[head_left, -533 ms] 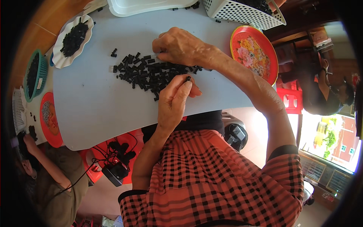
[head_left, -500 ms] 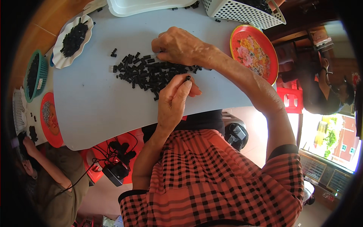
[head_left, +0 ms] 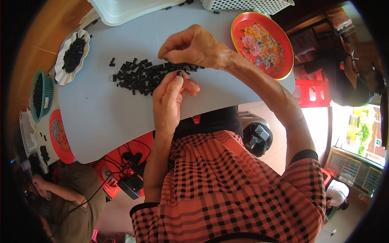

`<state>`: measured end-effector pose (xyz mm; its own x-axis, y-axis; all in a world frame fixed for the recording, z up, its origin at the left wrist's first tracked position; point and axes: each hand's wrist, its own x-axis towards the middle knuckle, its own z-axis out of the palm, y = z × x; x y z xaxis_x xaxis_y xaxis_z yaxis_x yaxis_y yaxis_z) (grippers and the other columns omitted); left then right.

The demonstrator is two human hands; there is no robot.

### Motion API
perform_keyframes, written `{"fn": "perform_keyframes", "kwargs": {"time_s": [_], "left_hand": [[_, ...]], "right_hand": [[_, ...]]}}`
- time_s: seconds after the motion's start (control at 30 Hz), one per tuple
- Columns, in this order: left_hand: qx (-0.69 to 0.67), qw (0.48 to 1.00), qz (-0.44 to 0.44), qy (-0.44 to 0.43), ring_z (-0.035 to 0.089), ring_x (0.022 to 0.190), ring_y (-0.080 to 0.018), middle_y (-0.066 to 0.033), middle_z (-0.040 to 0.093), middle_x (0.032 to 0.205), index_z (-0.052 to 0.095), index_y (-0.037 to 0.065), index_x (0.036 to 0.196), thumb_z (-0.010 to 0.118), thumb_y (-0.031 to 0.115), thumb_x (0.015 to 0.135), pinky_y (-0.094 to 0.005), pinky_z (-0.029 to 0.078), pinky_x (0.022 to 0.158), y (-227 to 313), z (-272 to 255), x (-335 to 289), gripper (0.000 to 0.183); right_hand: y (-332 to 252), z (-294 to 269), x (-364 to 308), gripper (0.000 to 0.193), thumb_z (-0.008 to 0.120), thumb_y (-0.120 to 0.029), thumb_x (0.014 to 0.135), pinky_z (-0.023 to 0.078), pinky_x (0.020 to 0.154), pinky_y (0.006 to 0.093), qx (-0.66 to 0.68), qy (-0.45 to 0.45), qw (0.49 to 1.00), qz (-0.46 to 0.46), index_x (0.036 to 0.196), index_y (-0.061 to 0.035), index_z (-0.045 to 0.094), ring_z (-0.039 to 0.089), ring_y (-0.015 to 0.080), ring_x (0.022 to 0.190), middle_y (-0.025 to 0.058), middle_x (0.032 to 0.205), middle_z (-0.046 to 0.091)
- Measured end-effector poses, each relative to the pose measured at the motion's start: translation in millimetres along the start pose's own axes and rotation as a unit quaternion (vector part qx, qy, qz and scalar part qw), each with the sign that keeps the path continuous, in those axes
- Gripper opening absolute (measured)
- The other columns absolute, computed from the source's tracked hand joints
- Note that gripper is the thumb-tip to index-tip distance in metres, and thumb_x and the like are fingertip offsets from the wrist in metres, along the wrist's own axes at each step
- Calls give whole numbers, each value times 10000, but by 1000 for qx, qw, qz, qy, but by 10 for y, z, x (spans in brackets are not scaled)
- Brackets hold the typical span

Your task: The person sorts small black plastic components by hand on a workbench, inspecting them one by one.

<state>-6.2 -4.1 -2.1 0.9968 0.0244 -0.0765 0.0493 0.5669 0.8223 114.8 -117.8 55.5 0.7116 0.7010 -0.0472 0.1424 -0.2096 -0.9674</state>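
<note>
Small black cylindrical plastic parts (head_left: pixel 135 77) lie in a loose pile on the pale blue-grey table. Just right of the pile, my left hand (head_left: pixel 168 97) pinches one small black plastic part (head_left: pixel 179 73) between thumb and forefinger, its end poking up. Above it, over the pile's far side, my right hand (head_left: pixel 193 47) is closed with the fingertips together. A dark bit shows by its thumb tip, too small to make out. The two hands are apart.
A red floral tray (head_left: pixel 287 48) with small metal pieces stands at right. White tub (head_left: pixel 111 18) and perforated white basket (head_left: pixel 247 5) are at the far edge. A fluted white dish (head_left: pixel 83 56) and green basket (head_left: pixel 48 97) hold black parts. Another person's hands (head_left: pixel 40 184) are at lower left.
My left hand has shifted left and slightly up in view, still pinching the black part. My right hand has drawn its fingertips closer to it. The whole view has shifted a little.
</note>
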Motion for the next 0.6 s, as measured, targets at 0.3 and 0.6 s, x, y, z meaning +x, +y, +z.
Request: {"fn": "perform_keyframes", "kwargs": {"time_s": [0.3,0.6], "left_hand": [[22,997,-34,-72,587,766,-185,-112,630,742,538,-31,947,450,181,974,-303,443,698,-70,129,23,232],[-12,992,-76,-97,585,793,-219,-128,623,724,508,-36,960,434,214,986,-312,451,719,-97,140,25,262]], "right_hand": [[334,-155,-436,100,686,-67,839,480,766,227,114,-22,993,-17,915,-5,662,572,68,802,3,849,636],[482,-120,-571,117,657,-39,854,523,674,228,204,-13,978,-41,962,-3,683,645,97,717,44,873,668]]}}
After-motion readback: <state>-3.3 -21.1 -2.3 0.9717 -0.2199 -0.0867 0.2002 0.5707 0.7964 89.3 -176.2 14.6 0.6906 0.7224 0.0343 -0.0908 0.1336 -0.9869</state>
